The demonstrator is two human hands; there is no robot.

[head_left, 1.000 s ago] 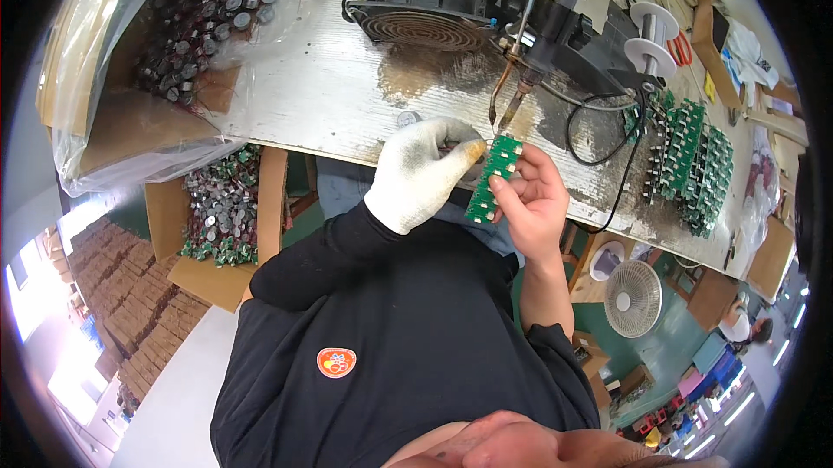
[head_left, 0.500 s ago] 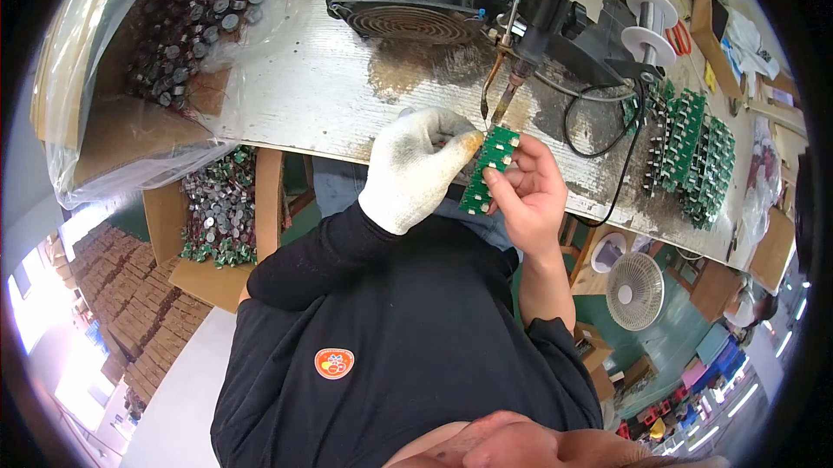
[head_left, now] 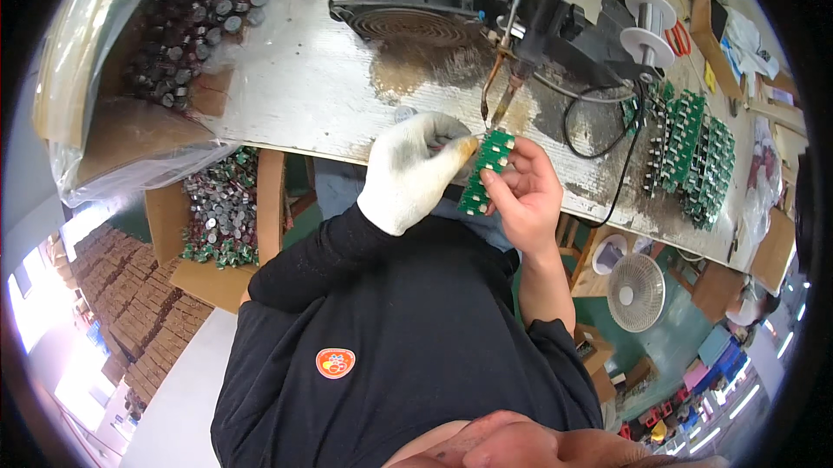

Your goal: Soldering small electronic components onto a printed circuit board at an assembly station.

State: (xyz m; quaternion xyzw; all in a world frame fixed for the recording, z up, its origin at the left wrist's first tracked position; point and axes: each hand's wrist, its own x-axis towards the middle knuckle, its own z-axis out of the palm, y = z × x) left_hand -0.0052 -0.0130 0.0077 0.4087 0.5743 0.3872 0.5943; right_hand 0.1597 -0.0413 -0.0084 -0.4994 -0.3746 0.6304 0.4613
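My right hand point(head_left: 528, 195), bare, pinches a green circuit board point(head_left: 488, 171) between thumb and fingers. Small pale components sit in a row along this tilted board. A white glove with a stained thumb tip covers my left hand point(head_left: 415, 169); its thumb and forefinger are closed at the board's upper left edge, and what lies between them is too small to make out. Just past the glove's knuckles a round metal part point(head_left: 404, 113) shows. Right above the board's top end are the soldering iron tip point(head_left: 501, 111) and a thin solder feed tube point(head_left: 486, 104).
A black fan point(head_left: 412, 8) stands behind the iron. Solder spools point(head_left: 649, 30) and a black cable point(head_left: 568, 125) lie right of it. Stacked green boards point(head_left: 694, 151) occupy the table's right. At left are a plastic-lined box of round parts point(head_left: 195, 30) and a lower carton point(head_left: 271, 208).
Both hands and the board have shifted slightly left, and the board's top end sits a little lower. More of the round metal part shows beside the glove.
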